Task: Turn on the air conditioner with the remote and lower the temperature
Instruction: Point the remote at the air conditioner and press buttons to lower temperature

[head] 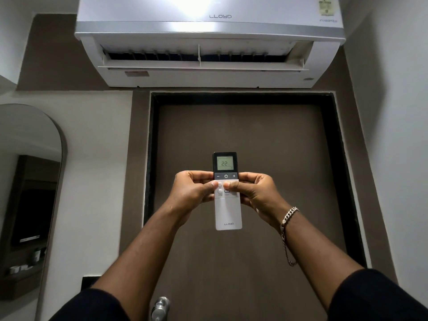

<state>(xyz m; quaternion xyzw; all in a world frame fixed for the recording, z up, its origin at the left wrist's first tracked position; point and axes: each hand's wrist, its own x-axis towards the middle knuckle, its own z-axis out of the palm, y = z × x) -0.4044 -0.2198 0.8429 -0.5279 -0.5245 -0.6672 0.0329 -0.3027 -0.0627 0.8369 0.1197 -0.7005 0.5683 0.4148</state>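
A white wall air conditioner [208,26] hangs high above the door, its front flap swung open so the dark vents show. I hold a slim white remote [228,214] upright in front of me with both hands. Its dark top carries a lit screen reading 22, with minus, power and plus keys below. My left hand [194,191] grips the remote's left side, thumb resting on the small white buttons. My right hand [252,193] grips the right side, its thumb lying across the same button area. A silver chain bracelet circles my right wrist.
A dark brown door [243,135] with a black frame fills the wall ahead; its metal handle [159,306] shows at the bottom. An arched mirror [30,181] stands at the left. White walls close in on both sides.
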